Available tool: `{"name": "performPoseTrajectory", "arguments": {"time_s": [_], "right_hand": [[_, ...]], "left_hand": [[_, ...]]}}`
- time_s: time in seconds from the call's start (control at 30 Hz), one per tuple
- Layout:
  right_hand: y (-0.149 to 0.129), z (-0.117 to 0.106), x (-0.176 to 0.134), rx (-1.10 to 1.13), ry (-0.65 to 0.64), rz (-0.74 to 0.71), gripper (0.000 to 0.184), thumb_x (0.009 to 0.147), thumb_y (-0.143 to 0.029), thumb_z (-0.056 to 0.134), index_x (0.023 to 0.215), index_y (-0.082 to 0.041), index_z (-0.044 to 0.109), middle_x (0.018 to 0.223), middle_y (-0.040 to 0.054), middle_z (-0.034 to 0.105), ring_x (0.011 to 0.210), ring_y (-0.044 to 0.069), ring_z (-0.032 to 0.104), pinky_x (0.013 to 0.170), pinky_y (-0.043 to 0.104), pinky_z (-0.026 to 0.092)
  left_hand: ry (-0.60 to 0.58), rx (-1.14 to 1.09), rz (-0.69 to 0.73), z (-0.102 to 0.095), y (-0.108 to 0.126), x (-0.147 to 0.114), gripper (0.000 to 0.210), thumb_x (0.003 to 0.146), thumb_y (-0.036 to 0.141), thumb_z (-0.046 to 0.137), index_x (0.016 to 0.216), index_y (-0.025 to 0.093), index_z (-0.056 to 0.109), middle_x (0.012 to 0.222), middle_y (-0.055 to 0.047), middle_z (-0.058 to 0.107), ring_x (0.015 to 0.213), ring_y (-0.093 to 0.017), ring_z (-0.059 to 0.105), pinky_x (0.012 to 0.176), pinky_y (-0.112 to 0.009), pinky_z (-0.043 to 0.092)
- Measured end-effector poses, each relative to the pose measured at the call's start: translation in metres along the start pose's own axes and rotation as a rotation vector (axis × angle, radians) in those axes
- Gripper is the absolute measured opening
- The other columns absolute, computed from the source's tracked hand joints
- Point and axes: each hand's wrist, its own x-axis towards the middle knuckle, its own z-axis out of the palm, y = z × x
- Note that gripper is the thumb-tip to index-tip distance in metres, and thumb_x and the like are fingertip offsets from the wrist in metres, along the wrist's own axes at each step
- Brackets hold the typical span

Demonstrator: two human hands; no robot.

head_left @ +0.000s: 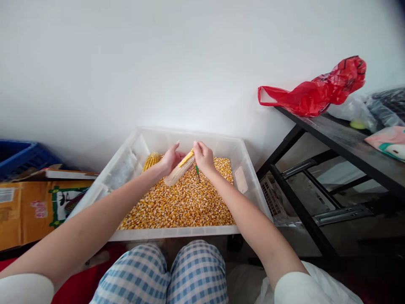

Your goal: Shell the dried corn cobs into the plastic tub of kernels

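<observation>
A mostly stripped corn cob (179, 172) slants between my hands above a bin of kernels, with a strip of yellow kernels left along its upper edge. My left hand (171, 159) supports the cob from the left, its thumb raised. At the cob's upper end, the fingers of my right hand (204, 158) are closed around it, thumb near the kernels. Just under the right hand shows a thin green and dark tool (197, 170), pointing down; whether that hand grips it I cannot tell. Loose corn kernels (190, 207) spread below. An unshelled corn cob (152, 160) lies behind my left wrist.
The translucent plastic bin (190, 231) stands against a white wall. Left are a blue crate (34, 158) and an orange cardboard box (28, 215). At right a black-framed table (335, 131) holds a red plastic bag (316, 95) and other bags. Beneath it is a white basket (272, 196).
</observation>
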Motion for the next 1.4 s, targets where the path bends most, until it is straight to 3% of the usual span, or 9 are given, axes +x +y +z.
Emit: {"name": "performPoseTrajectory", "arguments": {"time_s": [0.17,0.23,0.37,0.57,0.87,1.0,1.13,1.3,1.4], "right_hand": [[0.015,-0.002,0.013,0.161,0.108,0.242,0.04,0.087,-0.05,0.023,0.069,-0.02,0.042,0.063,-0.0008,0.05,0.062,0.012,0.049,0.058,0.021,0.037],[0.017,0.002,0.014,0.273,0.069,0.334,0.038,0.085,-0.052,0.025,0.075,-0.02,0.043,0.069,0.0,0.052,0.064,0.012,0.051,0.057,0.021,0.039],[0.014,0.014,0.009,0.541,-0.043,0.412,0.035,0.078,-0.051,0.043,0.1,-0.024,0.037,0.086,0.0005,0.054,0.067,0.011,0.055,0.057,0.021,0.042],[0.015,0.013,0.011,0.435,-0.083,0.282,0.032,0.082,-0.038,0.043,0.108,-0.022,0.034,0.091,0.003,0.05,0.075,0.011,0.052,0.068,0.022,0.043],[0.021,0.004,0.014,0.495,-0.212,0.229,0.032,0.086,-0.04,0.035,0.115,-0.026,0.039,0.096,0.0033,0.054,0.078,0.012,0.055,0.069,0.025,0.046],[0.02,0.001,0.018,0.746,-0.295,0.292,0.035,0.084,-0.045,0.036,0.116,-0.031,0.038,0.099,0.0013,0.055,0.076,0.012,0.058,0.065,0.026,0.049],[0.022,0.007,0.016,0.744,-0.213,0.438,0.035,0.079,-0.051,0.043,0.103,-0.026,0.043,0.084,-0.0003,0.052,0.066,0.011,0.055,0.057,0.023,0.048],[0.024,0.008,0.016,0.734,-0.237,0.423,0.028,0.081,-0.044,0.043,0.101,-0.025,0.043,0.083,-0.0009,0.048,0.067,0.009,0.052,0.06,0.022,0.048],[0.018,0.002,0.016,0.814,-0.312,0.433,0.036,0.08,-0.047,0.044,0.112,-0.03,0.039,0.092,0.0,0.05,0.072,0.011,0.055,0.061,0.024,0.049]], "left_hand": [[-0.179,0.246,0.013,0.003,0.008,-0.01,0.051,0.068,0.061,0.052,0.084,0.014,0.061,0.063,-0.006,0.061,0.049,-0.017,0.055,0.049,-0.028,0.043],[-0.1,0.437,0.083,0.005,0.004,-0.009,0.042,0.062,0.048,0.065,0.09,0.016,0.06,0.064,-0.003,0.06,0.046,-0.014,0.052,0.046,-0.025,0.04],[0.234,0.718,0.24,0.008,-0.007,-0.004,0.041,0.057,0.04,0.07,0.089,0.017,0.058,0.07,-0.003,0.061,0.05,-0.014,0.052,0.045,-0.022,0.037],[-0.004,0.428,0.188,0.02,-0.008,-0.008,0.032,0.066,0.038,0.063,0.09,0.019,0.054,0.064,0.001,0.053,0.045,-0.01,0.045,0.041,-0.022,0.038],[-0.115,0.226,0.048,0.013,-0.007,-0.01,0.028,0.067,0.04,0.064,0.082,0.019,0.052,0.054,0.004,0.043,0.041,-0.008,0.041,0.039,-0.022,0.037],[-0.011,0.348,0.133,0.01,-0.003,-0.01,0.036,0.065,0.04,0.064,0.092,0.018,0.054,0.06,0.001,0.051,0.042,-0.009,0.044,0.041,-0.022,0.038],[0.197,0.631,0.23,0.011,-0.009,-0.006,0.043,0.061,0.041,0.066,0.096,0.018,0.056,0.067,-0.001,0.057,0.044,-0.011,0.049,0.041,-0.022,0.037],[-0.028,0.44,0.208,0.013,-0.014,-0.006,0.042,0.068,0.037,0.061,0.105,0.018,0.053,0.061,0.002,0.05,0.041,-0.009,0.044,0.039,-0.021,0.038],[-0.049,0.358,0.193,0.013,-0.011,-0.005,0.042,0.069,0.036,0.062,0.105,0.017,0.052,0.062,0.002,0.05,0.041,-0.008,0.043,0.039,-0.021,0.04]]}}
